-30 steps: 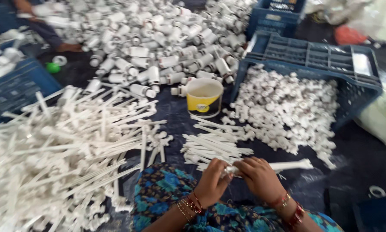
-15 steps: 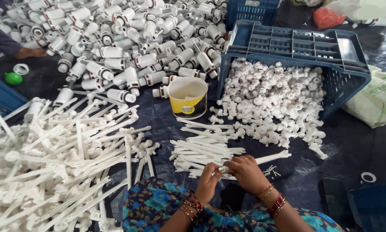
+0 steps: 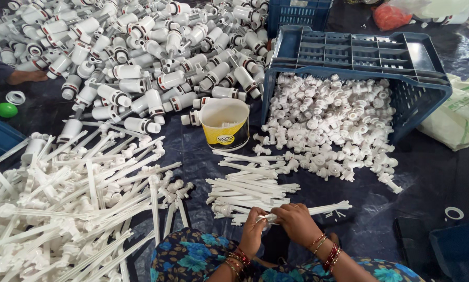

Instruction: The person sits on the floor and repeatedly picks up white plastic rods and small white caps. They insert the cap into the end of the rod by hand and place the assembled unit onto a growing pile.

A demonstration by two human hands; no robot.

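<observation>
I see both my left hand (image 3: 254, 228) and right hand (image 3: 296, 222) closed on one white stem (image 3: 318, 210) at the floor's near edge; a large finished pile (image 3: 73, 203) lies left, loose caps (image 3: 333, 130) remain.

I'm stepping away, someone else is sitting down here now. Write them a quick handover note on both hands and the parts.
Left hand: gripping the near end of a long white plastic rod.
Right hand: closed over the same rod beside the left, at the joint.
Parts: loose rods just ahead of the hands; small white fittings spill from the tipped blue crate; yellow tub behind the rods.
Done: large pile of rods with fittings on their ends at left.
Left: the loose rods and spilled fittings.
</observation>
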